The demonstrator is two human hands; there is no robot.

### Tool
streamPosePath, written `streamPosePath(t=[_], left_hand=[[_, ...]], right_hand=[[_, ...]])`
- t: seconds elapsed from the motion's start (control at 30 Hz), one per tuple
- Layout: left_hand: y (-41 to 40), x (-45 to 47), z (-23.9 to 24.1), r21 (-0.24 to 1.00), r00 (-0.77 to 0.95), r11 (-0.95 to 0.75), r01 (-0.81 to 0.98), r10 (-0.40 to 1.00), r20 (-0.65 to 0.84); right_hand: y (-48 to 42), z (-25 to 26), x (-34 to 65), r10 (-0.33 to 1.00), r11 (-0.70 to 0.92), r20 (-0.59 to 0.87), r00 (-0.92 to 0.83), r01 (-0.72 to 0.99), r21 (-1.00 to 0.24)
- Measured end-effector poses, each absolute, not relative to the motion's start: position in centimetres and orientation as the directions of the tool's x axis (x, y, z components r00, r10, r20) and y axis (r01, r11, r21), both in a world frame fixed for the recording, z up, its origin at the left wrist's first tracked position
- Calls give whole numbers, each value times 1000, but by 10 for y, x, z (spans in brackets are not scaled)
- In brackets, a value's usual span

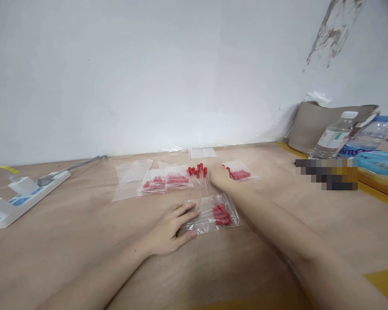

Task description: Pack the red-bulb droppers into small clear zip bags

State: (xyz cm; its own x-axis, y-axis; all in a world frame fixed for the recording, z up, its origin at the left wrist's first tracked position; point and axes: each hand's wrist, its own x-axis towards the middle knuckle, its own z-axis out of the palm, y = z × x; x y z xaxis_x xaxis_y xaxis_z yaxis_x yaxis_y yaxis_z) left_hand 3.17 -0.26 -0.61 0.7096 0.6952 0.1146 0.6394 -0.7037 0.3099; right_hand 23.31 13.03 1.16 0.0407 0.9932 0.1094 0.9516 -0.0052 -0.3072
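My left hand (173, 227) lies on the table with its fingers spread, fingertips on the left end of a clear zip bag (198, 228). Inside that bag are several glass droppers with red rubber bulbs (222, 214). Farther back, my right hand (220, 176) is curled, its fingertips hidden. Red bulbs (228, 170) show right at its edge; whether it holds one I cannot tell. Just left of it lie several loose red-bulbed droppers (198, 171), bulbs pointing to the wall. Filled dropper bags lie to the left (177, 178) and right (241, 172).
Flat clear bags (132, 174) lie at the left, and another small bag (202, 153) near the wall. A power strip (29, 198) with plugs is at far left. On the right stand a water bottle (334, 135), a blue-capped bottle (370, 133), a grey-brown container (310, 125) and a blue packet (380, 163).
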Motion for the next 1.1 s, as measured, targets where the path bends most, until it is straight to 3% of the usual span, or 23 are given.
streamPosePath(t=[0.2, 0.3, 0.33, 0.4, 0.47, 0.53, 0.63, 0.77, 0.9, 1.1], left_hand=[[-3, 34, -4, 299, 718, -717, 630, 684, 128], [-2, 33, -5, 290, 726, -725, 625, 676, 126], [-2, 33, -5, 285, 731, -729, 622, 671, 124], [-2, 32, -5, 280, 742, -739, 612, 660, 120], [-2, 31, -5, 282, 748, -743, 607, 654, 113], [-2, 31, -6, 292, 745, -738, 609, 658, 109], [-2, 31, -6, 305, 745, -739, 600, 655, 122], [-1, 31, -7, 308, 756, -756, 578, 638, 147], [-2, 31, -7, 298, 749, -748, 593, 648, 137], [-3, 33, -5, 298, 742, -745, 597, 654, 149]], right_hand=[[116, 33, 259, 987, 39, 153, 40, 877, -478], [98, 40, 295, 992, 69, 122, 14, 753, -654], [91, 39, 309, 998, 43, 60, 11, 561, -827], [77, 32, 333, 999, -15, -10, 32, 147, -989], [65, 20, 349, 995, 1, -13, 104, -132, -991], [57, 6, 355, 980, 63, 14, 200, -243, -968], [47, -12, 347, 955, 109, 28, 296, -259, -960], [38, -21, 329, 949, 45, -70, 308, -353, -935], [30, -18, 318, 947, -18, -159, 279, -448, -894], [17, -14, 307, 963, -152, -235, 131, -458, -876]])
